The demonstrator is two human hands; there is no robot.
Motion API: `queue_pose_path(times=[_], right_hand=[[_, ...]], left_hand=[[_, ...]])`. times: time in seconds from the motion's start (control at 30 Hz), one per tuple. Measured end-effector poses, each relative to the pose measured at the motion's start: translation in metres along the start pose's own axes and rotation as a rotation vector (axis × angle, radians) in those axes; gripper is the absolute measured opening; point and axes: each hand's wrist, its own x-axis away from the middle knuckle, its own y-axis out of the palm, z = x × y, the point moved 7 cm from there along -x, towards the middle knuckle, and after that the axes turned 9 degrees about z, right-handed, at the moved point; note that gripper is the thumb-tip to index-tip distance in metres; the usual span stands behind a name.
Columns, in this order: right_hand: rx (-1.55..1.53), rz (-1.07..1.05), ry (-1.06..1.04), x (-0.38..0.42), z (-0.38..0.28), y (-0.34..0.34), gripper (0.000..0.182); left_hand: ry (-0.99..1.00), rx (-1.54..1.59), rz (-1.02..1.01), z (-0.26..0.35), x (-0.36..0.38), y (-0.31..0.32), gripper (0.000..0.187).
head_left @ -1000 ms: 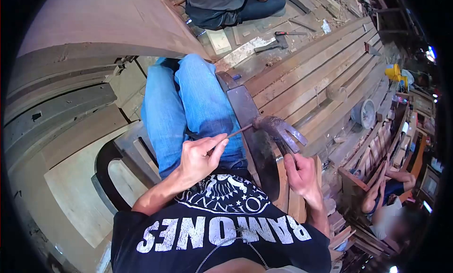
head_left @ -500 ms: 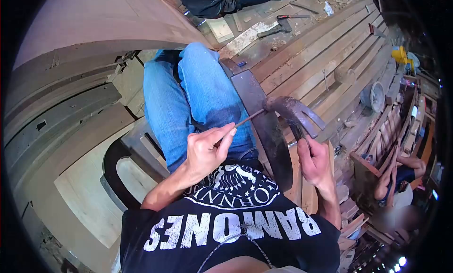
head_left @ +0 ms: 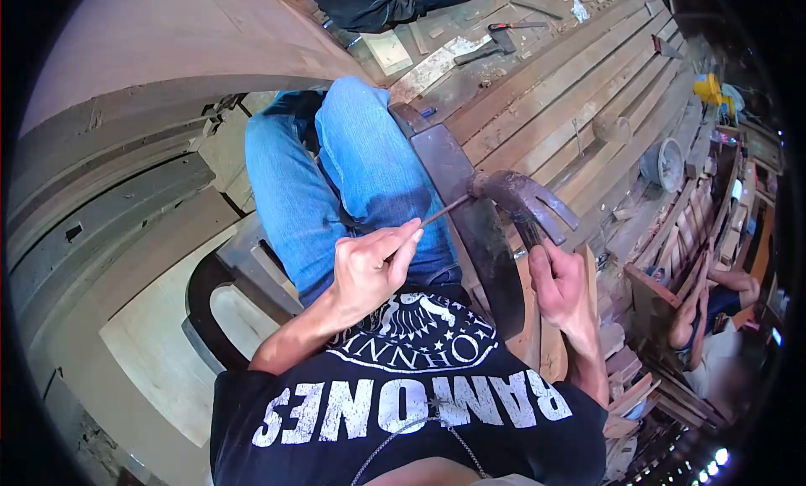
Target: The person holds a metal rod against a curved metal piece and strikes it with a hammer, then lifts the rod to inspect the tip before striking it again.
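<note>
My left hand (head_left: 374, 263) is closed in a pinch on a thin metal rod (head_left: 445, 210), which slants up to the right. The rod's far end meets the face of a claw hammer (head_left: 519, 199). My right hand (head_left: 558, 284) grips the hammer's dark handle, with the forked claw pointing right. Under the rod and the hammer head lies a dark, heavy metal block (head_left: 442, 154) with a flat end, beside my knee in blue jeans (head_left: 369, 154). A dark curved metal piece (head_left: 491, 272) continues from it towards my body.
Long wooden planks (head_left: 579, 91) run to the upper right, with a white bucket (head_left: 662, 164) beside them. An axe (head_left: 487, 49) lies on the littered floor. One person (head_left: 369, 7) sits ahead; another (head_left: 722, 310) is at the right. A large curved wooden wall (head_left: 193, 41) rises at left.
Both hands, the rod and the hammer keep almost the same position. My left-side knee has shifted slightly left, and the background has shifted a little in view.
</note>
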Motion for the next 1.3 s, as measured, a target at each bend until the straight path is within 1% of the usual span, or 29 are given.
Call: queue_pose_path(times=[0.13,0.2,0.23,0.3,0.4,0.5,0.63,0.73,0.8,0.87,0.9,1.0,1.1,1.17,1.23,1.3], right_hand=[[0.062,-0.009,0.013,0.0,-0.009,-0.004,0.03],[0.024,-0.006,0.0,-0.001,-0.013,-0.004,0.028],[0.03,-0.012,0.002,-0.003,-0.015,-0.003,0.028],[0.137,-0.022,0.023,-0.001,-0.017,-0.003,0.026],[0.088,0.012,-0.005,0.002,-0.022,-0.001,0.025],[0.096,0.068,0.005,0.007,-0.019,0.002,0.026],[0.106,0.103,0.028,0.01,0.002,0.0,0.03],[0.1,0.096,0.03,0.004,-0.008,0.001,0.033],[0.072,0.112,-0.012,0.005,-0.008,0.001,0.035],[0.086,0.083,0.034,0.007,0.0,0.003,0.037],[0.117,0.065,-0.012,0.005,0.0,0.003,0.038],[0.09,0.053,0.004,0.003,-0.004,0.001,0.039],[0.091,0.058,0.029,0.002,0.002,0.001,0.039],[0.071,0.075,0.005,0.002,0.001,0.002,0.038],[0.046,0.09,-0.019,0.0,0.002,0.002,0.038],[0.056,0.059,-0.022,0.001,0.009,0.003,0.037]], left_hand=[[0.0,-0.001,-0.031,0.001,-0.005,0.001,0.015],[0.056,0.037,-0.031,0.001,-0.006,0.001,0.015],[0.048,0.039,-0.028,-0.001,-0.007,-0.001,0.015],[0.003,0.037,-0.058,-0.002,-0.008,-0.004,0.016],[0.003,0.047,-0.036,-0.007,-0.007,-0.006,0.017],[0.062,0.057,-0.031,-0.006,-0.01,-0.006,0.018],[0.073,0.038,-0.072,-0.003,-0.014,-0.004,0.018],[0.143,0.042,-0.041,0.0,-0.015,-0.003,0.017],[0.132,0.046,-0.045,-0.001,-0.011,-0.002,0.016],[0.111,0.059,-0.018,-0.002,-0.01,-0.004,0.017],[0.115,0.041,-0.017,-0.001,-0.008,-0.003,0.017],[0.087,0.028,-0.017,-0.004,-0.005,-0.002,0.017],[0.107,0.029,-0.028,-0.004,-0.003,-0.002,0.022],[0.101,0.03,0.002,-0.003,-0.005,-0.004,0.015],[0.104,0.029,0.002,-0.001,-0.007,-0.005,0.015],[0.102,0.027,-0.006,0.0,-0.006,-0.006,0.015]])
